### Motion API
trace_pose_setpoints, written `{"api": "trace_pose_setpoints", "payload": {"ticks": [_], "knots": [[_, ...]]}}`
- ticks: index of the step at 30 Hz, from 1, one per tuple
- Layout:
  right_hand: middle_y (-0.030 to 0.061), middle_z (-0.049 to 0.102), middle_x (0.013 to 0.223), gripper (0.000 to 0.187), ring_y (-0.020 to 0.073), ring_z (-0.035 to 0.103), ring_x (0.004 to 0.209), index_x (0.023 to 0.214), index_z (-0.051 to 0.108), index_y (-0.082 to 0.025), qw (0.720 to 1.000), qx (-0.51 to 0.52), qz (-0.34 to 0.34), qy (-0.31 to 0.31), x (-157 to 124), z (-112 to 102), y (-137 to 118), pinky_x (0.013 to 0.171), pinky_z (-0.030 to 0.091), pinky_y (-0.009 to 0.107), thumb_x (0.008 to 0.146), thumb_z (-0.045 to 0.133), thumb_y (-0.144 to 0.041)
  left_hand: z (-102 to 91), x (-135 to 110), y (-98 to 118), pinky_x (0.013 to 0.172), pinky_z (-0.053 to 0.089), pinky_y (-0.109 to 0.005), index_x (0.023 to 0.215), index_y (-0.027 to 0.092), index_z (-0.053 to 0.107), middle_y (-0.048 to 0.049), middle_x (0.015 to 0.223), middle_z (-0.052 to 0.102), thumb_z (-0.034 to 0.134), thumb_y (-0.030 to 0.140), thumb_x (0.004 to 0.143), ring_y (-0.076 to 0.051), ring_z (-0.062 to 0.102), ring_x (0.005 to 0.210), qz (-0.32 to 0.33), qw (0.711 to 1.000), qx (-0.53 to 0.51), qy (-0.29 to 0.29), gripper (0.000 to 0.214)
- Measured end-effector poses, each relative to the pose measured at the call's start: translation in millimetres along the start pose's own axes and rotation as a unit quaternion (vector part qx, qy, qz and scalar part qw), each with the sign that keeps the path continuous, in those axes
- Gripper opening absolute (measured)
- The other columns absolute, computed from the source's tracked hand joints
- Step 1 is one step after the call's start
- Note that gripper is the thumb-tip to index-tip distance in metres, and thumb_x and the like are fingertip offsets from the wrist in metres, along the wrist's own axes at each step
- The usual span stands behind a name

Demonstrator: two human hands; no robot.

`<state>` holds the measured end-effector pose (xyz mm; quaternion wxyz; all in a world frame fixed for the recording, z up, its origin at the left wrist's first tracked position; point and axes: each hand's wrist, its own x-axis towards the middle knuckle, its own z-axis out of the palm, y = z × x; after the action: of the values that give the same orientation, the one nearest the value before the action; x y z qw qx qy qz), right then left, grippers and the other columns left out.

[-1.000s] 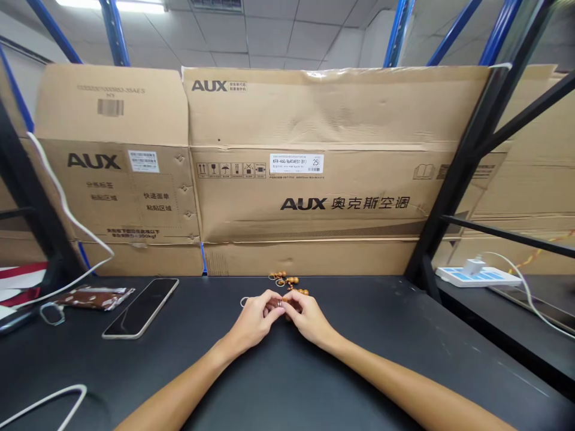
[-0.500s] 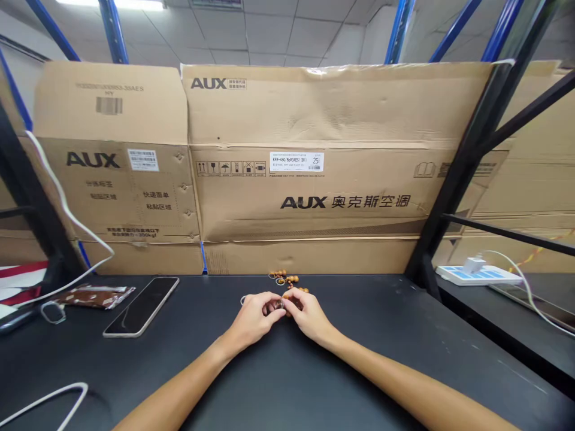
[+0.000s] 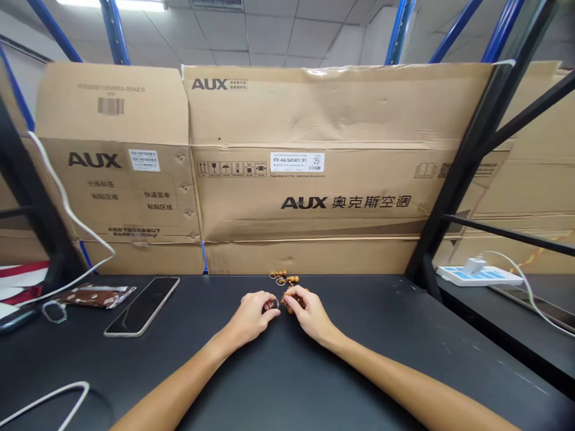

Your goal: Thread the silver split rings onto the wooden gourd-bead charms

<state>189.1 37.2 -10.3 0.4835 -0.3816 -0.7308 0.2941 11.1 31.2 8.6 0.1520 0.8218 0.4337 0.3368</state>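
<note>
Desk [image 3: 359,359]: black, smooth and bare around the hands. Anything round that drops could roll away.
Left hand [image 3: 251,317]: mid-desk, fingers pinched shut on a small ring [image 3: 274,304].
Right hand [image 3: 312,314]: just beside it, fingers closed on wooden beads [image 3: 291,297].
Spare beads [image 3: 284,277]: loose just behind the hands. A stray knuckle might scatter them.
Wooden beads: a fingertip hold only, so a slip could spill them.
Small ring: tiny and easily fumbled.

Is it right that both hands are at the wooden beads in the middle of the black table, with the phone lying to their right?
Not quite: the head view shows the phone lying to their left, not right. The left hand and right hand are at the wooden beads.
</note>
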Motion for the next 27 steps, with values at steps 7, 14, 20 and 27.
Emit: {"api": "trace_pose_setpoints", "payload": {"ticks": [7, 14, 20, 27], "knots": [[-0.0001, 0.061, 0.064, 0.018, 0.0135, 0.054, 0.057, 0.076, 0.061, -0.019, 0.994, -0.101, -0.022, -0.028, -6, 2, -11, 0.055, 0.040, 0.024, 0.088, 0.050, -0.028, -7.9, 2, -15, 0.072, 0.044, -0.029, 0.093, 0.019, 0.067, -0.0035, 0.080, 0.066, 0.061, 0.035, 0.081, -0.019, 0.059, 0.075, -0.014, 0.996, 0.071, 0.047, 0.021], [0.0058, 0.064, 0.083, 0.010, 0.0208, 0.052, 0.080, 0.083, 0.063, -0.020, 0.918, -0.384, -0.098, 0.001, -5, -2, 1, 0.071, 0.037, 0.032, 0.086, 0.055, -0.024, -11.9, -2, -29, 0.079, 0.040, -0.035, 0.092, 0.018, 0.063, -0.0063, 0.088, 0.063, 0.056, 0.032, 0.085, -0.023, 0.055, 0.087, 0.020, 0.970, 0.238, 0.035, 0.017], [0.0080, 0.060, 0.104, 0.017, 0.0241, 0.047, 0.098, 0.100, 0.063, -0.022, 0.876, -0.470, -0.107, 0.011, 0, -12, 10, 0.080, 0.033, 0.035, 0.087, 0.054, -0.026, -8.8, -2, -34, 0.081, 0.040, -0.036, 0.094, 0.018, 0.060, -0.0062, 0.095, 0.058, 0.055, 0.032, 0.087, -0.023, 0.052, 0.092, 0.030, 0.967, 0.249, 0.034, 0.016], [0.0085, 0.060, 0.108, 0.020, 0.0242, 0.046, 0.100, 0.102, 0.061, -0.020, 0.872, -0.486, -0.059, 0.014, 18, -27, 17, 0.081, 0.033, 0.034, 0.086, 0.050, -0.024, -6.5, -2, -38, 0.080, 0.038, -0.036, 0.092, 0.017, 0.060, -0.0067, 0.095, 0.058, 0.052, 0.028, 0.089, -0.023, 0.053, 0.091, 0.009, 0.969, 0.243, 0.050, 0.014]]}}
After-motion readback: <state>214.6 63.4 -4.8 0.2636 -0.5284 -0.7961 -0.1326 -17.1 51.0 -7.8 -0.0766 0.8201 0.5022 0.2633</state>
